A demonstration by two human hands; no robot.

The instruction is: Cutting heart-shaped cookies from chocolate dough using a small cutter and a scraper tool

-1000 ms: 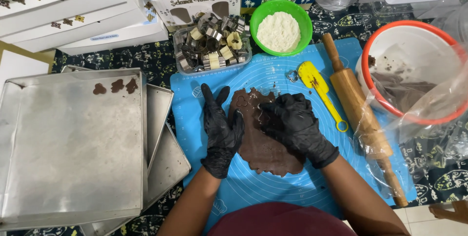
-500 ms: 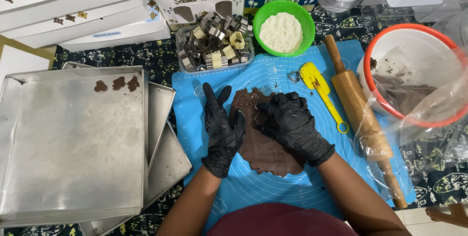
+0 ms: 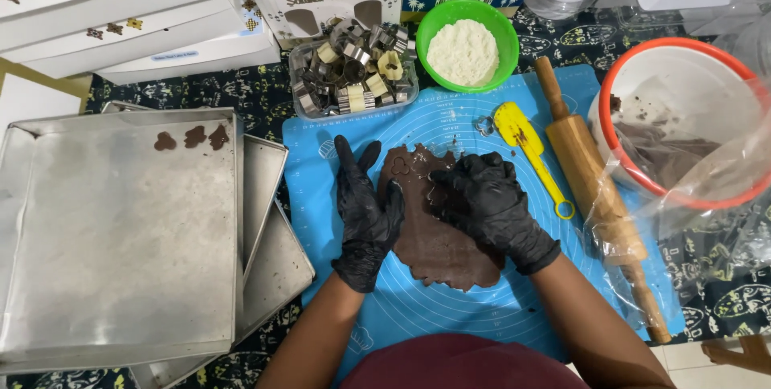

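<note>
The rolled chocolate dough sheet (image 3: 438, 236) lay on the blue silicone mat (image 3: 450, 309). The left hand (image 3: 365, 208) rested flat at its edge, fingers spread; the right hand (image 3: 490, 200) curled down onto it. It looked soft, thin and tearable, best lifted from underneath.

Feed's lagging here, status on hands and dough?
Left hand flat at edge of rolled brown dough sheet. Right hand pressing on it. Wooden rolling pin clear, right.

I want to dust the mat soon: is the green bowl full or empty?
Partly full. The green bowl holds a mound of white flour covering most of its inside, with the green wall showing above it.
</note>
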